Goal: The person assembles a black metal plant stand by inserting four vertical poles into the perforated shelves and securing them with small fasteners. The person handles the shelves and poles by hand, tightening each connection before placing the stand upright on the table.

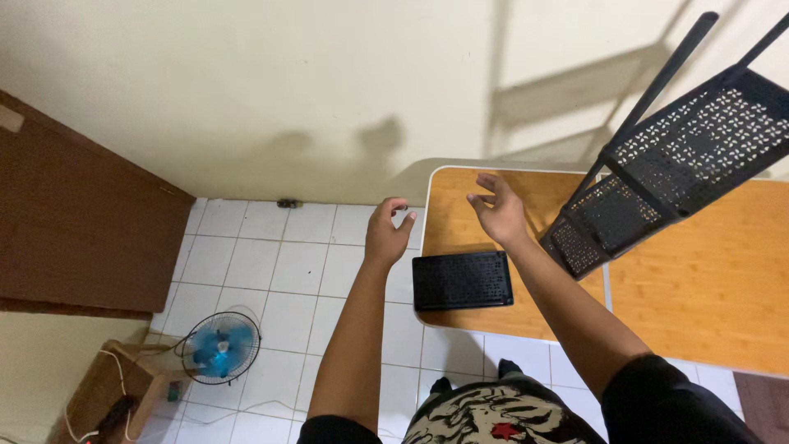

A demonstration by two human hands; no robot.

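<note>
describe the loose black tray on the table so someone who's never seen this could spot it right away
Start at the wooden table against the cream wall. On its near left corner, just below the person's left hand and right hand, lies the flat black perforated tray. Unlike the other perforated trays, which are fixed in the tilted black rack to its right, this one lies loose and flat on the wood.

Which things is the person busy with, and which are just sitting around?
Busy with: black perforated shelf panel, black tiered rack, wooden table, left hand and right hand open above.

Sitting around: blue fan, brown door, cardboard box.
</note>
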